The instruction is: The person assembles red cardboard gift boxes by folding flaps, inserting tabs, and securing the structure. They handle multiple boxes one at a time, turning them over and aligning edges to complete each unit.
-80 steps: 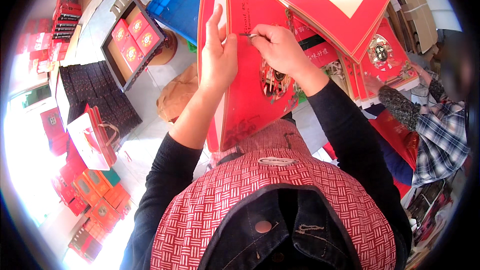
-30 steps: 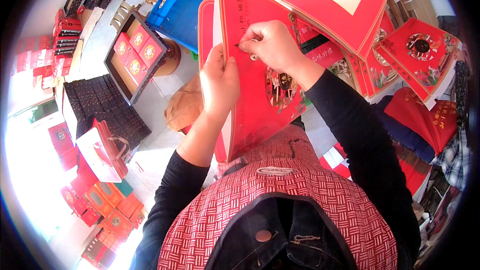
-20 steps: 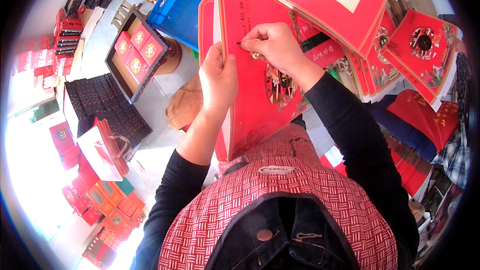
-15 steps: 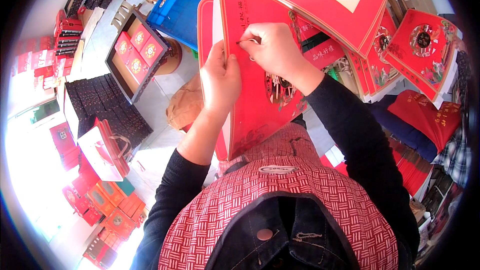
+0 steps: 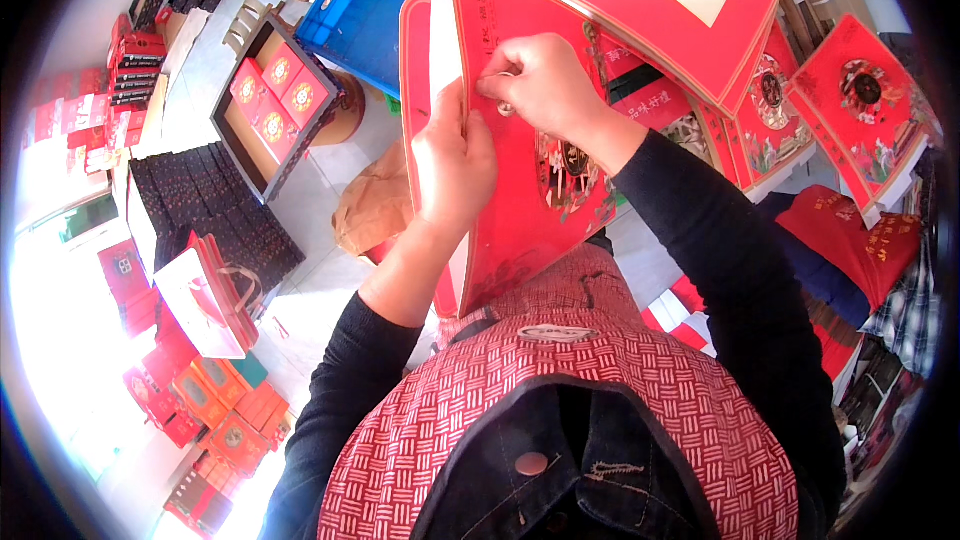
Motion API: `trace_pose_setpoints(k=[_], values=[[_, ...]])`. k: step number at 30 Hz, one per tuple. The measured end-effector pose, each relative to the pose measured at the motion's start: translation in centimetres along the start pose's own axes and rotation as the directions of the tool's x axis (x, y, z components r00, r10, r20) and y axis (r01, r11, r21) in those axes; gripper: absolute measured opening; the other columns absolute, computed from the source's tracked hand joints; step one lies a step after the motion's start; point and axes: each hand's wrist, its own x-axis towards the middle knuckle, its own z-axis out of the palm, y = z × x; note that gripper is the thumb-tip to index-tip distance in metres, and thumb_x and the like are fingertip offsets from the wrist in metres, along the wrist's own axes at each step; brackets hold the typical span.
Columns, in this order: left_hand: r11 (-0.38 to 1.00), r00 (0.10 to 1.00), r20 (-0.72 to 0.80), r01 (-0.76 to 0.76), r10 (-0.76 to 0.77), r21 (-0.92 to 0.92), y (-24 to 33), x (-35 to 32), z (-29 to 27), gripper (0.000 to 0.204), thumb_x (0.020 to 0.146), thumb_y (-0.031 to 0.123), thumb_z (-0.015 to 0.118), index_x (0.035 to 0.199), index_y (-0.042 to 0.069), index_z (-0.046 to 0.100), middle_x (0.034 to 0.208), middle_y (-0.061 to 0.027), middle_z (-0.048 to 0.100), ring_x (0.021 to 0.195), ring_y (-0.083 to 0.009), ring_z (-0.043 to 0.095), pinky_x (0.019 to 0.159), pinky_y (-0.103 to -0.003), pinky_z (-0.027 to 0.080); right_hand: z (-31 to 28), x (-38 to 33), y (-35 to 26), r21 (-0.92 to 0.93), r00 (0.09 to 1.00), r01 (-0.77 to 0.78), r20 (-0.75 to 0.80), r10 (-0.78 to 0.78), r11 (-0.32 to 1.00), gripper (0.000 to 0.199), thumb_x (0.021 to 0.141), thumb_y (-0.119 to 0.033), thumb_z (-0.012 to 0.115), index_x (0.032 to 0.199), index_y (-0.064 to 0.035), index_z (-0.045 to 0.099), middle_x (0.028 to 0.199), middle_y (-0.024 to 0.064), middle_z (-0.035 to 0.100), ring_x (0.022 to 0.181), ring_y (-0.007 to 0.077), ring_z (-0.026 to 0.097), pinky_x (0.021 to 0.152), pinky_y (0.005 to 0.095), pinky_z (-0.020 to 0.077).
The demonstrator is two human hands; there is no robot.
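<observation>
A folded red cardboard piece (image 5: 510, 240), with a thin gold border and a round picture, stands on edge above my lap. Its pale inner side shows along the left. My left hand (image 5: 453, 162) is closed on that edge, thumb on the red face. My right hand (image 5: 545, 80) is closed in a pinch against the red face near its upper part, a ring on one finger. Whatever its fingertips hold is hidden. Another red sheet (image 5: 415, 50) lies behind the piece on the left.
Ahead on the right lies a stack of red cardboard pieces (image 5: 640, 50). A blue plastic crate (image 5: 365, 15) and a black-edged tray (image 5: 262, 165) with red boxes stand to the left. Brown paper (image 5: 375, 205) lies beside my left forearm. Dark boxes (image 5: 215, 205) are stacked farther left.
The red cardboard piece and my left hand have shifted slightly to the right. My left fingers have curled more over the edge. My right hand remains pinched, a little higher.
</observation>
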Motion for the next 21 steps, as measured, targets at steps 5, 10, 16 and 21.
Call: trace_pose_setpoints(k=[5,10,16,21], values=[[0.862,0.987,0.088,0.159,-0.133,-0.482,-0.3,0.6,-0.3,0.025,0.090,0.004,0.047,0.113,0.000,0.055,0.089,-0.0074,0.063,0.079,-0.0089,0.057,0.070,-0.024,0.047,1.5,-2.1,0.2,0.114,0.985,-0.014,-0.171,0.033,0.993,0.011,0.083,-0.008,0.063,0.087,0.0015,0.065,0.066,0.0076,0.061,0.056,0.0095,0.058,0.053,0.0229,0.0451],[0.572,0.930,0.280,0.367,-0.238,-0.733,-2.6,2.4,-0.3,0.014,0.092,0.007,0.048,0.101,0.001,0.057,0.086,-0.0048,0.062,0.073,-0.0078,0.056,0.063,-0.022,0.047,1.4,-2.4,0.4,0.017,0.951,0.178,-0.258,-0.168,0.984,0.009,0.079,-0.001,0.061,0.087,0.0016,0.064,0.078,0.0158,0.061,0.065,0.0260,0.061,0.059,0.0328,0.0471],[0.687,0.949,0.227,0.316,-0.221,-0.655,-2.4,2.7,1.2,0.011,0.092,0.013,0.052,0.093,0.003,0.053,0.083,-0.0041,0.059,0.071,-0.0089,0.056,0.061,-0.021,0.046,2.0,-3.0,0.4,0.363,0.976,-0.012,-0.198,0.089,0.932,0.017,0.085,0.001,0.058,0.101,0.0012,0.060,0.081,0.0024,0.060,0.065,0.0063,0.055,0.058,0.0204,0.0447],[0.658,0.933,0.176,0.348,-0.314,-0.667,-1.7,1.6,1.9,0.013,0.092,0.009,0.044,0.083,0.002,0.051,0.076,-0.0044,0.057,0.070,-0.0075,0.052,0.060,-0.023,0.044,0.2,-2.9,0.2,0.417,0.977,-0.195,0.003,0.213,0.888,0.011,0.086,-0.001,0.056,0.098,0.0000,0.057,0.079,0.0002,0.059,0.065,0.0045,0.053,0.056,0.0188,0.0440]])
